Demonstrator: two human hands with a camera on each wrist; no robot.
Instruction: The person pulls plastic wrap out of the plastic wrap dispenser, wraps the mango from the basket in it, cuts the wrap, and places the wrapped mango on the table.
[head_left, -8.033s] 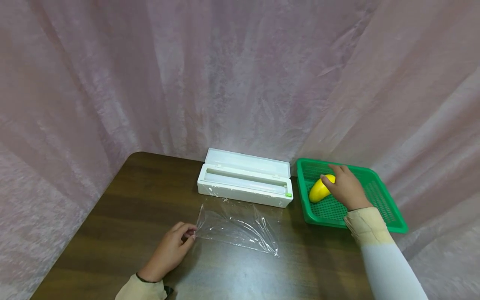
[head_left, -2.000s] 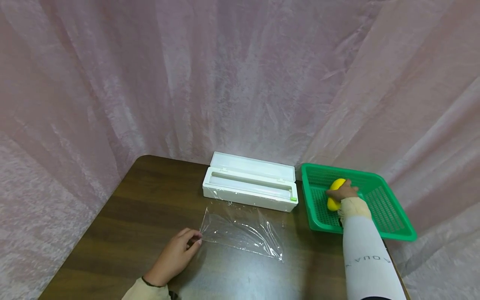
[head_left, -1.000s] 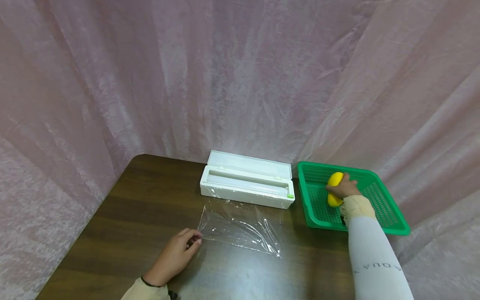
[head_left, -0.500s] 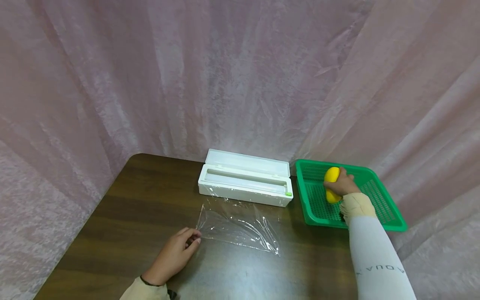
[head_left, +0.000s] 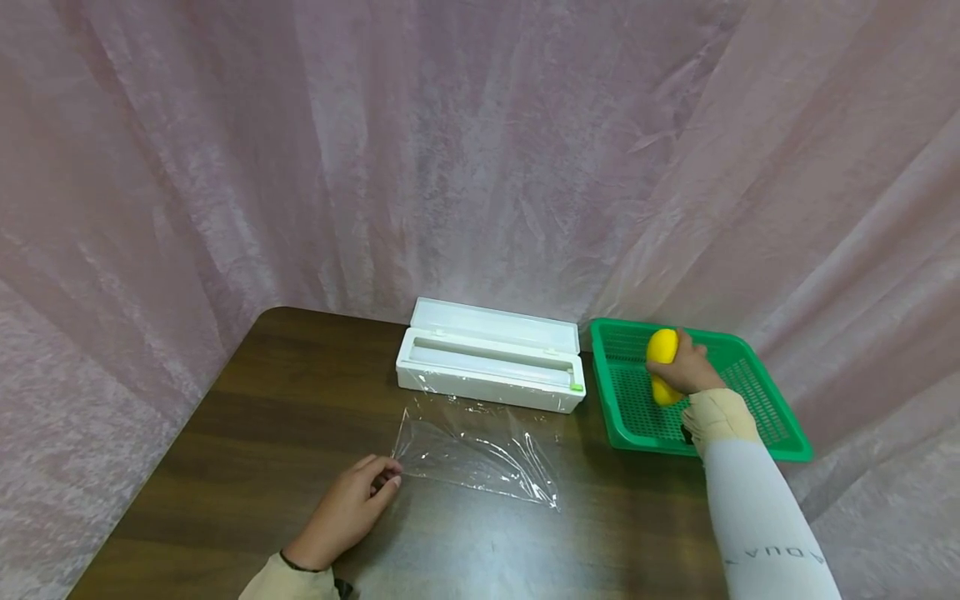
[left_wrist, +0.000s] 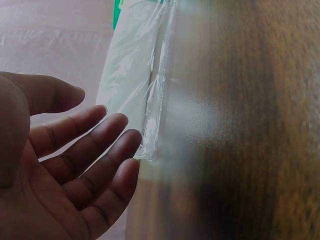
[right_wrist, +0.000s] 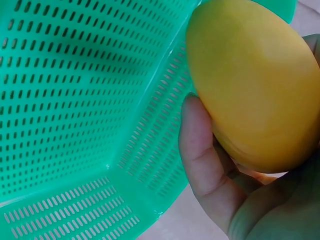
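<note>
In the head view, my right hand (head_left: 688, 367) grips a yellow mango (head_left: 663, 343) inside the green basket (head_left: 617, 435). Up close in the right wrist view, the thumb lies along one side of the mango (right_wrist: 252, 85), and the other fingers are mostly hidden behind it. My left hand (head_left: 341, 512) rests at the left corner of a clear sheet of plastic wrap (head_left: 472, 467) on the table. From the left wrist, its fingers (left_wrist: 107, 150) look loosely bent, the thumb apart from them, with the fingertips by the wrap's edge.
Behind the wrap stands a white cling-film dispenser (head_left: 491, 392), its lid (head_left: 495, 325) raised, with a green slider (head_left: 577, 387) at the right end. The brown wooden table (head_left: 247, 417) reaches a pink curtain (head_left: 480, 167) at the back. The basket stands right of the dispenser.
Eight seconds ago my right hand was spread at the mango; by two seconds ago it gripped it. The mango has since shifted slightly up and left. My left hand stays almost still.
</note>
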